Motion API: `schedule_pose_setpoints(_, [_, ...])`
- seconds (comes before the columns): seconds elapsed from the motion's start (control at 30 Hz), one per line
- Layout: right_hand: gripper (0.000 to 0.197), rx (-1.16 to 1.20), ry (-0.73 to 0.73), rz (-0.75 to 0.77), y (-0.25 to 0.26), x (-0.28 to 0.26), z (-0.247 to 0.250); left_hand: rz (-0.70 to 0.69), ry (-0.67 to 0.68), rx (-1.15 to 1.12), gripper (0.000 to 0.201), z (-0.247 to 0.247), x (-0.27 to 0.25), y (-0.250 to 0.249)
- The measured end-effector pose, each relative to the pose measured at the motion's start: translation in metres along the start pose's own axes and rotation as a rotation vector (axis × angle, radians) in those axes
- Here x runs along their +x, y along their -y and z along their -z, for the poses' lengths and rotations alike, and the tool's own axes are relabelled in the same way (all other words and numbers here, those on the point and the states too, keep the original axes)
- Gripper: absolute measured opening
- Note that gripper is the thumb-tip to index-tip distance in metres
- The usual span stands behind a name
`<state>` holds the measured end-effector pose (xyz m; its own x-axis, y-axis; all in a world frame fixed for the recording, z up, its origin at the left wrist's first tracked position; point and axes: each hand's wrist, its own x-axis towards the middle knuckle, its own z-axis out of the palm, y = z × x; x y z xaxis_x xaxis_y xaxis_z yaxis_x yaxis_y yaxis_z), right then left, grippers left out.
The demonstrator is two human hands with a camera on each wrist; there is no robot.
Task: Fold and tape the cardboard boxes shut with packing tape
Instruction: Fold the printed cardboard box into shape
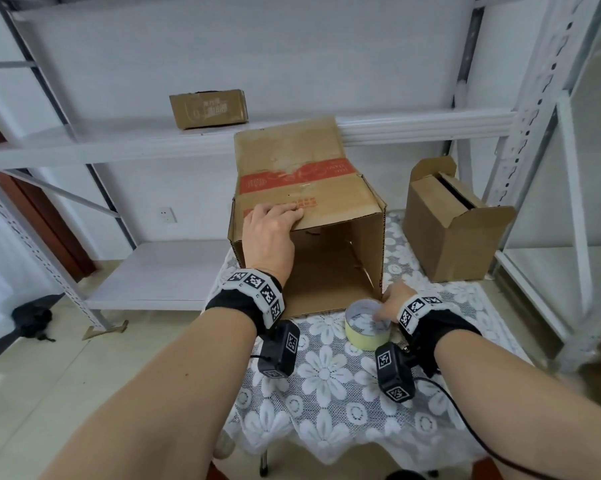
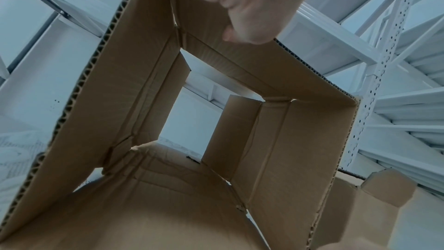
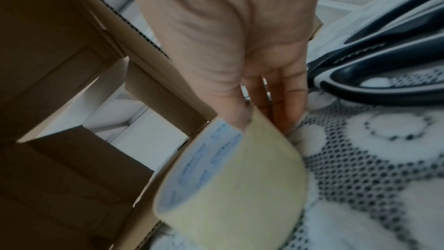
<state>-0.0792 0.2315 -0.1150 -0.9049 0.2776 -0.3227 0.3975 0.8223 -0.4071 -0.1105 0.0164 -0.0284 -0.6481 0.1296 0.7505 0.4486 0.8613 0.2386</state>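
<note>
The large cardboard box (image 1: 306, 216) lies on its side on the bench (image 1: 330, 375), its near end open toward the person and its far flaps also unsealed, so daylight shows straight through it in the left wrist view. The left hand (image 1: 269, 233) rests on the box's upper panel near the front edge, fingers (image 1: 292, 213) laid fairly flat over it, steadying the carton. The right hand (image 1: 394, 301) pinches the roll of packing tape (image 1: 366, 325), thumb inside the core and fingers (image 3: 288, 102) outside, just beside the box's lower right corner; the roll sits on or just above the lace cloth.

The step in hand appears to be taking up the tape. To do it well, the flaps should be folded in square first, short pair under long pair, and held level by the left hand so the seam closes without a gap. The tape's free end should be found before the roll is brought to the seam.

A smaller box (image 1: 451, 230) stands well apart to the right, top flaps partly open; another box (image 1: 209, 109) rests on the shelf (image 1: 119, 143) behind.
</note>
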Motion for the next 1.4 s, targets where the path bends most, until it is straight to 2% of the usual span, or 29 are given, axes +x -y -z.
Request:
schedule_pose_setpoints(0.2, [0.032,-0.056,-0.032,0.087,-0.006,-0.003,0.000,0.027,-0.002,0.010,0.043,0.004,0.000,0.000])
schedule_pose_setpoints(0.33, [0.027,-0.165,0.029,0.041,-0.007,-0.009,0.008,-0.022,0.009,0.018,0.046,0.001,-0.007,0.000])
schedule_pose_setpoints(0.4, [0.035,-0.080,0.042,0.028,-0.007,-0.009,0.013,-0.031,0.024,0.036,0.049,-0.001,-0.012,0.001])
schedule_pose_setpoints(0.43, [0.037,0.042,0.002,0.008,-0.004,-0.011,0.018,-0.028,0.028,0.047,0.050,-0.001,-0.014,0.002])
schedule_pose_setpoints(0.5, [0.042,0.276,-0.177,-0.007,0.007,-0.016,0.032,-0.011,0.038,0.060,0.050,0.000,-0.014,0.003])
schedule_pose_setpoints(0.6, [0.056,0.446,-0.505,0.105,0.032,-0.027,0.053,0.019,0.070,0.080,0.051,0.003,-0.012,0.003])
schedule_pose_setpoints(0.67, [0.067,0.418,-0.716,0.229,0.047,-0.037,0.062,0.030,0.097,0.111,0.054,0.004,-0.012,0.004])
schedule_pose_setpoints(0.77, [0.066,0.094,-0.909,0.437,0.065,-0.046,0.068,0.049,0.159,0.122,0.058,0.007,-0.014,0.004])
schedule_pose_setpoints(0.83, [0.056,-0.137,-0.884,0.551,0.073,-0.047,0.066,0.057,0.217,0.146,0.058,0.010,-0.014,0.003])
schedule_pose_setpoints(0.9, [0.045,-0.275,-0.796,0.571,0.076,-0.047,0.063,0.071,0.301,0.176,0.057,0.013,-0.013,0.003])
schedule_pose_setpoints(1.0, [0.035,-0.314,-0.728,0.527,0.074,-0.047,0.060,0.104,0.380,0.192,0.067,0.018,-0.009,0.006])
schedule_pose_setpoints(1.13, [0.033,-0.310,-0.738,0.512,0.073,-0.046,0.062,0.100,0.275,0.221,0.075,0.029,0.005,0.017])
schedule_pose_setpoints(1.2, [0.033,-0.358,-0.753,0.477,0.076,-0.048,0.063,0.114,0.277,0.319,0.077,0.033,0.013,0.022])
schedule_pose_setpoints(1.3, [0.026,-0.481,-0.779,0.437,0.086,-0.056,0.065,0.168,0.377,0.418,0.085,0.032,0.025,0.025])
schedule_pose_setpoints(1.4, [0.022,-0.538,-0.793,0.516,0.105,-0.060,0.075,0.218,0.487,0.428,0.094,0.028,0.033,0.027])
